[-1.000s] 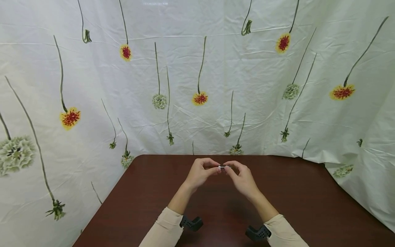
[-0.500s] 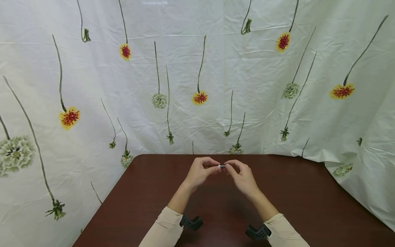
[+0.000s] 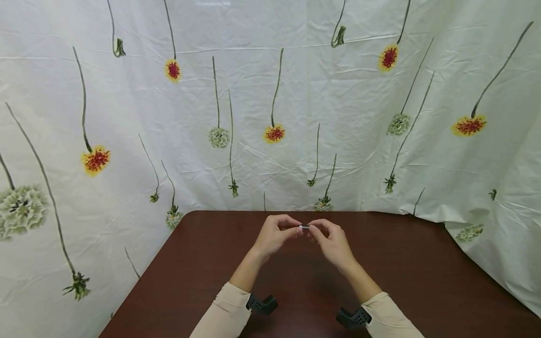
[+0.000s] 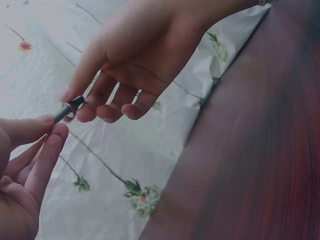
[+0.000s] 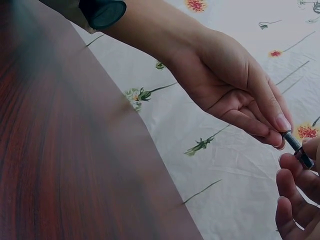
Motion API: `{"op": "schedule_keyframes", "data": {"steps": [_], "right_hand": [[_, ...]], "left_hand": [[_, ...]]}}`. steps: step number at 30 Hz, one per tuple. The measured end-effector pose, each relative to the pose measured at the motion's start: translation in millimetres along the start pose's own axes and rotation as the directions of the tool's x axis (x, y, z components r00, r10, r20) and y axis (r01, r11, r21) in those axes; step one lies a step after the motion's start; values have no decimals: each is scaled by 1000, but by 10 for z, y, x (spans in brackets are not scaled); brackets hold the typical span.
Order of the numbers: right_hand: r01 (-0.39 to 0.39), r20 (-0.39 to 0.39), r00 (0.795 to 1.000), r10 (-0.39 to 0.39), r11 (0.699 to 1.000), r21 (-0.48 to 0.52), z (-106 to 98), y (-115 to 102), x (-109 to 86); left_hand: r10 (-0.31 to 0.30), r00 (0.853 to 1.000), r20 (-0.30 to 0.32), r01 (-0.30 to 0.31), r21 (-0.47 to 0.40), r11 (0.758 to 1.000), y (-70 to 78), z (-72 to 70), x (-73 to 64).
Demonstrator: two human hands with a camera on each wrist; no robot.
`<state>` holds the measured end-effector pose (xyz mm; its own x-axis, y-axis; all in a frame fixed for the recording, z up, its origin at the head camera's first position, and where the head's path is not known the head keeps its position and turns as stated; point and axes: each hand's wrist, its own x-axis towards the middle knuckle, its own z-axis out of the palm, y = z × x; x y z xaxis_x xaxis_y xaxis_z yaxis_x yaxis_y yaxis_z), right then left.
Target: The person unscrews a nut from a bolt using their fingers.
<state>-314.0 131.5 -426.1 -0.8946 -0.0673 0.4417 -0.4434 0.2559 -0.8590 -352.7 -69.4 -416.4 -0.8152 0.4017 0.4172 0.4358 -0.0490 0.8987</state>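
Observation:
Between my two hands, above the table, lies a small threaded metal bolt (image 3: pixel 305 227), held roughly level in the head view. My left hand (image 3: pixel 270 238) pinches one end of it between thumb and fingertips. At the other end, the thumb and index finger of my right hand (image 3: pixel 332 245) pinch the bolt beside a dark band. The left wrist view shows the bolt's grey shaft (image 4: pixel 62 114) and a dark tip poking out past the fingers. Threads are visible on the bolt (image 5: pixel 292 141) in the right wrist view; fingertips hide both ends in part.
A dark reddish-brown table (image 3: pixel 220 277) spreads under the hands. Behind it hangs a white cloth (image 3: pixel 253 94) printed with flowers, which also drapes along the table's right side. Black wrist mounts (image 3: pixel 263 305) sit at both cuffs.
My right hand's fingertips have shifted slightly to the right along the bolt, and more of its shaft shows between the hands. The left hand holds nearly still.

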Motion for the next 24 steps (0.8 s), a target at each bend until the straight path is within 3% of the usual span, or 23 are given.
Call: {"op": "schedule_keyframes", "data": {"steps": [8,12,24], "right_hand": [[1,-11,1000,-1,1000,-31,-7,-36,-15],[-37,-26,999,37,999,-25,-3,-44,-19],[-15,-29,999,15,1000,-20,3,-9,-6]], "left_hand": [[-29,999,-16,29,18,999,29,7,6],[-25,1000,-12,25,18,1000,-5,5,22],[-11,1000,-5,11,5,1000,11,-17,1]]}}
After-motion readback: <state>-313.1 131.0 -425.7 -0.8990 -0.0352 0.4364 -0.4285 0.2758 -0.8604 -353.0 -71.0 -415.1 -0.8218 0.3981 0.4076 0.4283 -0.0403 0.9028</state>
